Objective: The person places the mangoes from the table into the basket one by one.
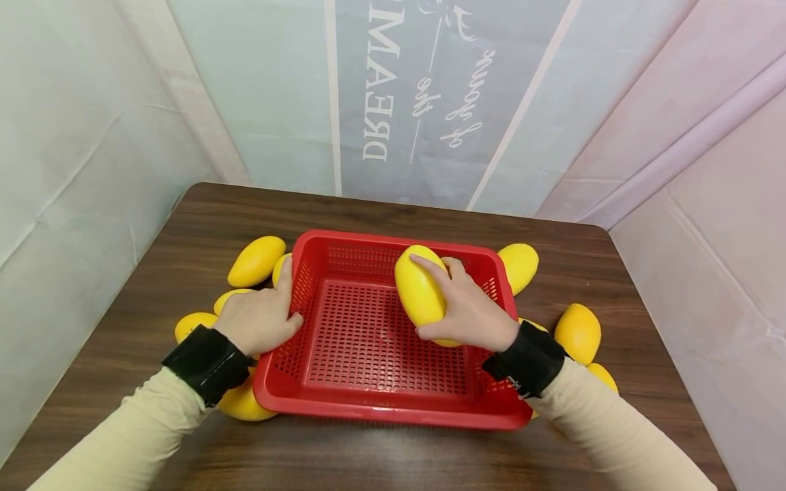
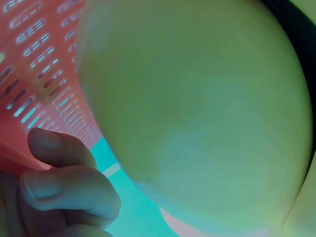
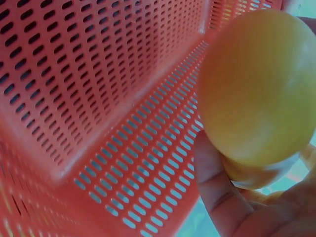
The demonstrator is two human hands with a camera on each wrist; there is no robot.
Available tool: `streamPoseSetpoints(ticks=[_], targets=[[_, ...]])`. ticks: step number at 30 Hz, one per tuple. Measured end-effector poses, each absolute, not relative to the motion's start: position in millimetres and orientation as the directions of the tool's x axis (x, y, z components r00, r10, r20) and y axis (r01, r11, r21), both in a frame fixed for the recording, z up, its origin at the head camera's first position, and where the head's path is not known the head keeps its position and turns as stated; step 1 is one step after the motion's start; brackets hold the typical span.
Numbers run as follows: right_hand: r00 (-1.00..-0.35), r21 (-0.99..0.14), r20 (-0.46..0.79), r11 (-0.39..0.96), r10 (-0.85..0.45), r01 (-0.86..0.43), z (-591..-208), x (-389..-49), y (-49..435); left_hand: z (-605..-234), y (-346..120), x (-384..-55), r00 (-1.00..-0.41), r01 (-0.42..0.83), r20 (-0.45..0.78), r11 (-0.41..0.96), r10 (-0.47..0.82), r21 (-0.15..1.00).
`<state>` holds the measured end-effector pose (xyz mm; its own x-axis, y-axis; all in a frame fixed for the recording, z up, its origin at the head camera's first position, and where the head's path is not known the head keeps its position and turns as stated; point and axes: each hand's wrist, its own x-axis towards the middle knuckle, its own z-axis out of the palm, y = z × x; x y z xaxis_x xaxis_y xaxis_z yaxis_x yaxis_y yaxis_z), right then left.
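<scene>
A red plastic basket [image 1: 393, 412] with slotted walls lies in the middle of the table. My left hand [image 1: 259, 317] grips its left rim, the thumb over the inner side. In the left wrist view, curled fingers [image 2: 69, 190] show beside the red wall, and a mango [image 2: 197, 108] fills much of the picture. Over the basket's right half, my right hand [image 1: 471, 310] holds a yellow mango [image 1: 420, 286]. Part of a second mango [image 3: 256, 175] shows behind it in the right wrist view; how the hand bears that one is partly hidden.
Several mangoes [image 1: 256, 261] lie left of the basket, some partly under the left arm. More mangoes [image 1: 578, 333] lie to the right, one by the far right corner. Beyond the brown table [image 1: 258, 204] hangs a lettered cloth [image 1: 454, 88]; pale sheets flank both sides.
</scene>
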<state>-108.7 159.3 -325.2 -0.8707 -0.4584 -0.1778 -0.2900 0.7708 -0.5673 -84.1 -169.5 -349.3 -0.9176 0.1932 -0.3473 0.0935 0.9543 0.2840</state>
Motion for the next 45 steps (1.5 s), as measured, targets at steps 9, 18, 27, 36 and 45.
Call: streamPoseSetpoints(ticks=[9, 18, 27, 36, 45], targets=[[-0.863, -0.565, -0.188, 0.77, -0.469, -0.296, -334.3, -111.4, 153.4, -349.5, -169.0, -84.5, -0.916, 0.094, -0.352, 0.954, 0.195, 0.284], [-0.849, -0.552, -0.217, 0.778, -0.482, -0.3, -346.7, -110.1, 147.2, -349.6, -169.5, -84.7, -0.918, 0.094, -0.347, 0.956, 0.191, 0.277], [-0.843, -0.513, -0.23, 0.796, -0.487, -0.32, -357.6, -109.7, 143.2, -350.3, -169.5, -85.0, -0.918, 0.096, -0.346, 0.956, 0.193, 0.277], [-0.821, -0.525, -0.245, 0.783, -0.515, -0.335, -368.5, -114.3, 133.4, -351.8, -169.6, -85.0, -0.921, 0.099, -0.339, 0.957, 0.191, 0.271], [-0.808, -0.517, -0.242, 0.776, -0.537, -0.361, -374.2, -118.4, 122.2, -351.2, -170.2, -83.7, -0.92, 0.09, -0.344, 0.955, 0.189, 0.283]])
